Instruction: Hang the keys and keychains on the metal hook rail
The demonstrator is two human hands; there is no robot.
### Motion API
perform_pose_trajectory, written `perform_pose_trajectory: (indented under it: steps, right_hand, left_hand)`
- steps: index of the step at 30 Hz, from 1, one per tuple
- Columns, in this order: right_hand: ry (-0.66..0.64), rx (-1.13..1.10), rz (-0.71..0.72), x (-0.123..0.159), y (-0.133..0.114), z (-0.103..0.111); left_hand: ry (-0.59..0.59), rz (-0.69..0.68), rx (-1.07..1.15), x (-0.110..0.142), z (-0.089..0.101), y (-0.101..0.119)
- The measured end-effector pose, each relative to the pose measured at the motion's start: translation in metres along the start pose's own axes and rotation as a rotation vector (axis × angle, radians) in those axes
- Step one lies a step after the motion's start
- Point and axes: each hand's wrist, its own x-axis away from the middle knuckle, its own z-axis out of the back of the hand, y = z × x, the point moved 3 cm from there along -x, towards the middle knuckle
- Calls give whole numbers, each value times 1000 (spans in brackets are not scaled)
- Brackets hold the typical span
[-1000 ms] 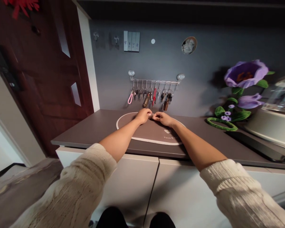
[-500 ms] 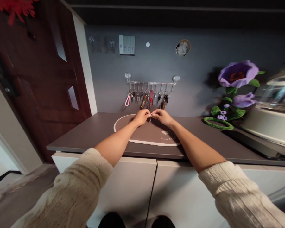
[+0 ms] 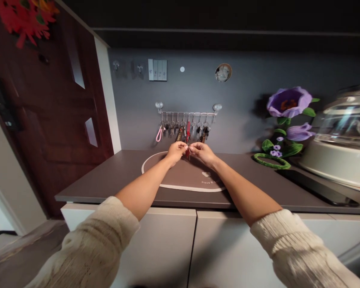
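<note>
My left hand (image 3: 177, 153) and my right hand (image 3: 203, 153) meet over the back of a brown oval mat (image 3: 177, 180), their fingertips pinched and nearly touching. Between them is a small dark red piece (image 3: 188, 152) with a thin, shiny bit that looks like a key or wire; it is too small to tell exactly. Both hands grip at it. Just behind and above the fingers, a clear hook rack (image 3: 187, 114) on the wall carries several key bunches. A red cord (image 3: 188, 130), a pink loop strap (image 3: 159, 134) and a brown key fob (image 3: 179, 135) hang among them.
The mat lies on a dark counter (image 3: 87, 180) above white cabinet doors. To the right are a purple flower ornament (image 3: 289, 106), a flat black phone-like slab (image 3: 321, 190) and a white appliance with a clear dome (image 3: 333, 158). A dark red door (image 3: 69, 132) stands left.
The view has tipped upward, so the rack and counter sit lower. Both hands stay pinched together above the mat, and the dark red piece between them now shows more clearly.
</note>
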Motion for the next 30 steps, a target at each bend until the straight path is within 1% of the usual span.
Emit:
perform_pose_trajectory:
  steps: [4, 12, 14, 17, 20, 22, 26, 30]
  right_hand:
    - [29, -59, 16, 1, -3, 1]
    - [74, 13, 142, 0, -12, 9]
    - [80, -8, 149, 1, -15, 12]
    - [115, -47, 140, 3, -19, 17]
    - [220, -45, 122, 5, -22, 29]
    - [277, -48, 108, 5, -24, 38]
    - [384, -133, 81, -1, -34, 59]
    - [489, -174, 33, -12, -51, 78]
  left_hand:
    - [-7, -35, 35, 0, -2, -1]
    - [-43, -110, 37, 5, -10, 8]
    - [-36, -129, -21, 6, -11, 6]
    - [-33, -177, -183, 5, -12, 2]
    - [-84, -227, -379, 7, -13, -3]
    - [-129, -248, -473, 9, -14, -4]
    - [-177, -254, -573, 14, -16, -5]
    - [-205, -237, -670, 16, -17, -5]
